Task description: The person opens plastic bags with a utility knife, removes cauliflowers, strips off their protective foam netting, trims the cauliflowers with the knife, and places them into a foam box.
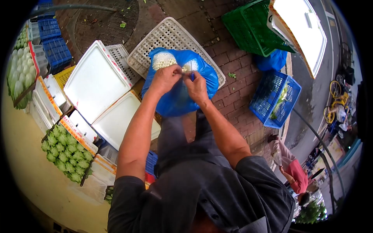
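A large blue plastic bag [175,99] rests on a whitish perforated crate [140,48]. Pale bundles in netting [163,61] show in its opening. Over the bag, my left hand [168,77] has its fingers pinched together; what lies between them is too small to make out. Close beside it, my right hand [196,86] is closed around a small blue object [192,76], perhaps a pen or a twist of the bag. The fingertips of both hands nearly meet above the bundles.
White foam boxes [95,81] and green vegetables [66,153] are at the left. A green crate [252,29], a blue crate [275,99] with leaves and a white lid [305,31] stand right. A person in red [297,176] is at the lower right.
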A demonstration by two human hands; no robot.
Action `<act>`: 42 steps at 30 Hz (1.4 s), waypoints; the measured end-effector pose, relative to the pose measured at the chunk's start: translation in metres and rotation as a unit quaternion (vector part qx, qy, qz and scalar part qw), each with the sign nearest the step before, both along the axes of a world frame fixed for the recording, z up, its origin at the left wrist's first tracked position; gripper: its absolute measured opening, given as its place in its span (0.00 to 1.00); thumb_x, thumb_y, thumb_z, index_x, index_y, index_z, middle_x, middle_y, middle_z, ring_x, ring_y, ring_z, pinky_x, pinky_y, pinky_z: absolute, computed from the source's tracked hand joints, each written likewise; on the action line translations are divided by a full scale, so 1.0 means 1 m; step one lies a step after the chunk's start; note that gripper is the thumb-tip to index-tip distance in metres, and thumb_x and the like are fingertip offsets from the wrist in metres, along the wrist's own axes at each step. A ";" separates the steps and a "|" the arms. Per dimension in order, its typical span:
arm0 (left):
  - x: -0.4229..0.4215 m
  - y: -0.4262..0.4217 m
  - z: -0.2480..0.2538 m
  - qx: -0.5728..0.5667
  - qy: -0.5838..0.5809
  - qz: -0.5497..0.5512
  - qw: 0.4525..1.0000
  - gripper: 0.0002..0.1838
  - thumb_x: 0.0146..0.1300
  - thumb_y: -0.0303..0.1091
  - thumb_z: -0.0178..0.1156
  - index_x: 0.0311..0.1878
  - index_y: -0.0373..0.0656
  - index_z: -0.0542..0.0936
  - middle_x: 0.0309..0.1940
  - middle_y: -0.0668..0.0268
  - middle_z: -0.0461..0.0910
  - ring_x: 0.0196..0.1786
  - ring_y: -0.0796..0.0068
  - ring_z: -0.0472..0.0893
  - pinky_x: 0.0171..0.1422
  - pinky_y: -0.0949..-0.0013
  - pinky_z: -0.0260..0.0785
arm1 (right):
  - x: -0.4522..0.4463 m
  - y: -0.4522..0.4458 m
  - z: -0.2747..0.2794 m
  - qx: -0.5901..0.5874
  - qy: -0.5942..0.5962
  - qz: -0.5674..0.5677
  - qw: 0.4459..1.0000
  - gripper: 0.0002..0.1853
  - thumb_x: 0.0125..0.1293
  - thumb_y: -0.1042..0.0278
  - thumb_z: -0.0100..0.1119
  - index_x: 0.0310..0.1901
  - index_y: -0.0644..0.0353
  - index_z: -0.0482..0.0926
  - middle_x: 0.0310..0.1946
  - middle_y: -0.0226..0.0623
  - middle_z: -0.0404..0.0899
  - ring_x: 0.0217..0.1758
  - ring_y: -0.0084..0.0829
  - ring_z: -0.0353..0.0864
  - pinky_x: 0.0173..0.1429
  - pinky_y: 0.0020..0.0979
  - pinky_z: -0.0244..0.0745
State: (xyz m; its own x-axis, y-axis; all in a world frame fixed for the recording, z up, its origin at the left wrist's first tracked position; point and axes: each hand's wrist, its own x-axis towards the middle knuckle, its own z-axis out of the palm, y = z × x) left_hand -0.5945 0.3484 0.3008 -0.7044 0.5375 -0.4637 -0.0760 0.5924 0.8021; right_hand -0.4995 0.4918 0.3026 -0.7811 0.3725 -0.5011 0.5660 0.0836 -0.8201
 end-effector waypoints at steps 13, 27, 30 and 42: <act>0.000 0.001 0.011 0.003 -0.069 0.045 0.997 0.10 0.63 0.30 0.65 0.45 0.37 0.82 0.34 0.64 0.83 0.37 0.73 0.81 0.45 0.68 0.75 | -0.006 0.009 -0.005 -0.154 -0.052 -0.010 0.987 0.11 0.69 0.70 0.59 0.49 0.66 0.83 0.27 0.31 0.81 0.25 0.20 0.74 0.31 0.29 0.71; -0.018 -0.001 0.012 0.022 -0.227 0.003 0.974 0.07 0.65 0.27 0.65 0.45 0.38 0.80 0.33 0.72 0.79 0.31 0.84 0.76 0.37 0.76 0.71 | 0.005 0.012 -0.013 -0.127 -0.037 0.024 0.991 0.10 0.68 0.71 0.64 0.48 0.66 0.81 0.31 0.38 0.84 0.32 0.24 0.78 0.39 0.31 0.75; -0.014 -0.002 0.005 0.036 -0.221 0.005 0.975 0.08 0.65 0.26 0.65 0.45 0.38 0.80 0.33 0.71 0.79 0.31 0.84 0.76 0.37 0.77 0.71 | 0.004 0.010 -0.011 -0.102 -0.018 0.020 0.994 0.09 0.68 0.71 0.63 0.47 0.66 0.81 0.31 0.39 0.84 0.33 0.25 0.79 0.39 0.32 0.75; -0.006 -0.010 -0.005 0.067 -0.250 0.039 0.965 0.07 0.64 0.22 0.65 0.44 0.37 0.79 0.32 0.72 0.78 0.33 0.85 0.76 0.38 0.79 0.70 | 0.000 0.011 -0.001 -0.141 -0.057 0.022 0.988 0.11 0.68 0.68 0.61 0.44 0.68 0.80 0.29 0.41 0.82 0.32 0.27 0.78 0.41 0.34 0.75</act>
